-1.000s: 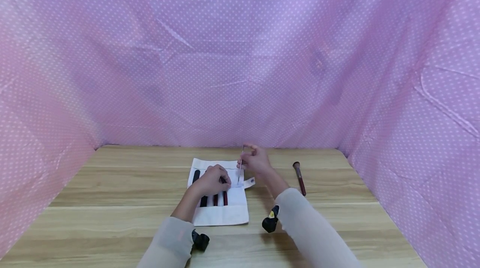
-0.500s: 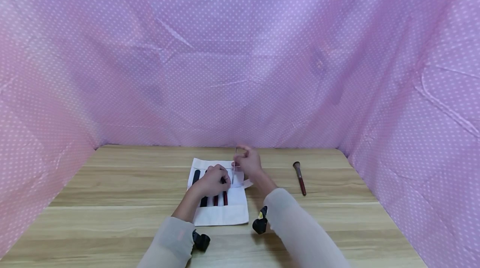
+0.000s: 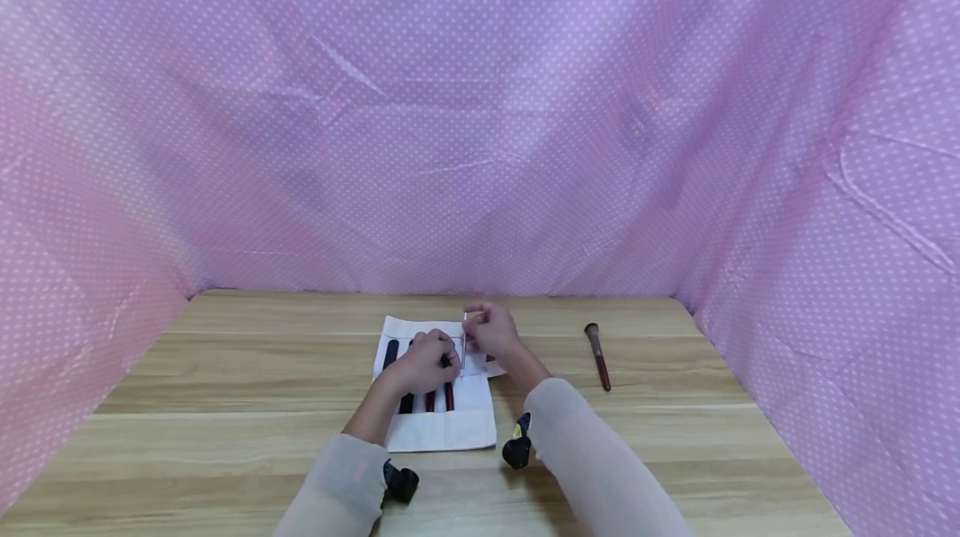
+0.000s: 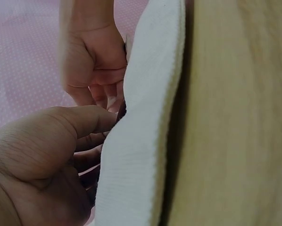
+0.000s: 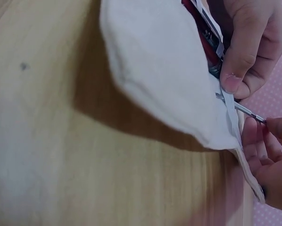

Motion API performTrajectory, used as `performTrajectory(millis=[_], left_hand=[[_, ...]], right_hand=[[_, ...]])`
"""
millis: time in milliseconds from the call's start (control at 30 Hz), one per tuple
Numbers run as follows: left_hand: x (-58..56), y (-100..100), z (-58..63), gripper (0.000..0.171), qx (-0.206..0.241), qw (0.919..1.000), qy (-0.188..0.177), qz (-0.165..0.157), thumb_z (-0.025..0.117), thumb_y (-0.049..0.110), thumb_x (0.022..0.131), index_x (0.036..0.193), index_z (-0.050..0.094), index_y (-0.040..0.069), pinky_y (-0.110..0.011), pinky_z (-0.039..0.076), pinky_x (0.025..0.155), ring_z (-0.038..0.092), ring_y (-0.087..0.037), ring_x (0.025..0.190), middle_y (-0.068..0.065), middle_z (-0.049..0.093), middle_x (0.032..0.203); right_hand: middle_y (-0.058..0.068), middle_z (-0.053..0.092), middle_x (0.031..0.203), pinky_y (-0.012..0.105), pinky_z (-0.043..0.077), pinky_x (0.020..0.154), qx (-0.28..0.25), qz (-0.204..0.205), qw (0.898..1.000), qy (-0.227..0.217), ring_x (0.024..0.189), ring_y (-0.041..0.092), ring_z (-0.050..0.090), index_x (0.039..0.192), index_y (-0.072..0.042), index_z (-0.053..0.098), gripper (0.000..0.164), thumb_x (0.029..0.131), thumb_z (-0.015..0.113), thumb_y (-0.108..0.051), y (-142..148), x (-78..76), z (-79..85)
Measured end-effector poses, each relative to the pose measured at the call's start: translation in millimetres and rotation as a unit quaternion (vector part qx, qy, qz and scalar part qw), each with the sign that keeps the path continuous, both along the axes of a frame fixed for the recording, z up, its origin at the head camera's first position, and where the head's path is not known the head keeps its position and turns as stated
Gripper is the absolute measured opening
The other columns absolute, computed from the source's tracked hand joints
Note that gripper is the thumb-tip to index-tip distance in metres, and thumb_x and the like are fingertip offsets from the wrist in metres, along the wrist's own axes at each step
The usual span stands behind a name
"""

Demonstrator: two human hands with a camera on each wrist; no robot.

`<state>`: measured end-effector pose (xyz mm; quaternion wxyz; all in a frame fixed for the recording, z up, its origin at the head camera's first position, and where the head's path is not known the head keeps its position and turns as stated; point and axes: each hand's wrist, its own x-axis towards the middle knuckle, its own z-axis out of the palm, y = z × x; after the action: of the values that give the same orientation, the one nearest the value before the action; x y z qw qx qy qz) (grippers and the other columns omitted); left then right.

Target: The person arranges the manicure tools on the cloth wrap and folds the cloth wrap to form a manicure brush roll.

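Note:
A white cloth brush pouch [image 3: 442, 434] lies unrolled on the table. My left hand [image 3: 427, 360] reaches over its middle, and in the right wrist view the thumb and fingers pinch the pouch's white inner band [image 5: 230, 110]. Between the fingertips of my right hand [image 3: 495, 330] is a thin silver metal rod [image 5: 247, 111], held near its upper part. Its lower end goes behind the band, inside the pouch. Dark red handles [image 3: 449, 397] and a black handle [image 3: 407, 404] show below my left hand, their upper parts partly hidden by it.
A makeup brush [image 3: 597, 358] with a dark red handle lies on the wooden table [image 3: 675, 437], right of the pouch. Another black piece [image 3: 392, 352] sits at the pouch's left side. A pink dotted curtain [image 3: 480, 145] encloses the table at back and sides.
My right hand has moved left and then slightly down with the metal rod, bringing it closer to my left hand. The left hand stays in place on the pouch.

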<state>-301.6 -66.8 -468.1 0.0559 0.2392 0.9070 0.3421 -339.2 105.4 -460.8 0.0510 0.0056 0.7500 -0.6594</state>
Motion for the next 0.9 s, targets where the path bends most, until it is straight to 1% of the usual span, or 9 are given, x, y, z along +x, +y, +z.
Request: performTrajectory(millis=[167,333,500,633,767,900], left_hand=[[1.1,0,2.3,0.016,0.0,1.0,-0.005,-0.001,0.072,0.01,0.091,0.079,0.069,0.02,-0.05,0.039,0.099,0.044,-0.032,0.117,-0.007,0.056,0.122],[0.9,0,1.4,0.017,-0.004,1.0,-0.006,-0.004,0.071,0.01,0.092,0.079,0.069,0.021,-0.05,0.039,0.098,0.044,-0.032,0.117,-0.008,0.056,0.123],[0.4,-1,-1.2,0.017,-0.008,0.9999,-0.009,-0.003,0.072,0.01,0.091,0.079,0.068,0.021,-0.049,0.039,0.099,0.044,-0.031,0.117,-0.008,0.056,0.123],[0.7,0,-1.2,0.018,-0.009,0.9999,-0.014,0.002,0.072,0.011,0.092,0.078,0.068,0.023,-0.048,0.038,0.1,0.044,-0.031,0.118,-0.007,0.056,0.124],[1.3,0,-0.6,0.02,-0.006,0.9998,-0.017,0.004,0.072,0.012,0.093,0.078,0.068,0.024,-0.05,0.038,0.101,0.043,-0.032,0.12,-0.007,0.056,0.126],[0.8,0,-1.6,0.02,-0.005,0.9998,-0.017,0.006,0.072,0.011,0.093,0.078,0.068,0.024,-0.051,0.038,0.102,0.042,-0.033,0.122,-0.008,0.055,0.127]], right_hand=[[0.01,0.063,0.091,0.024,0.056,0.06,0.002,0.017,1.0,-0.008,0.068,0.014,0.062,0.128,0.005,0.061,0.032,0.096,0.062,0.008,1,-0.4,-1.3],[0.011,0.065,0.098,0.025,0.057,0.065,0.021,0.04,0.999,-0.01,0.072,0.013,0.062,0.125,0.008,0.062,0.03,0.095,0.063,0.008,4,0.9,-1.7],[0.01,0.068,0.096,0.026,0.058,0.07,0.036,0.057,0.998,-0.015,0.076,0.014,0.064,0.12,0.005,0.065,0.025,0.095,0.063,0.008,8,1.8,-3.2],[0.01,0.07,0.092,0.027,0.057,0.071,0.058,0.069,0.996,-0.013,0.077,0.014,0.065,0.116,0.004,0.068,0.024,0.093,0.062,0.011,9,3.5,-2.9],[0.011,0.072,0.09,0.027,0.057,0.071,0.083,0.088,0.993,0.0,0.076,0.014,0.065,0.113,0.005,0.068,0.025,0.091,0.061,0.013,12,5.3,-1.8],[0.01,0.072,0.089,0.027,0.055,0.071,0.113,0.107,0.988,0.014,0.076,0.014,0.065,0.109,0.005,0.069,0.019,0.091,0.064,0.01,16,6.1,-1.1]])
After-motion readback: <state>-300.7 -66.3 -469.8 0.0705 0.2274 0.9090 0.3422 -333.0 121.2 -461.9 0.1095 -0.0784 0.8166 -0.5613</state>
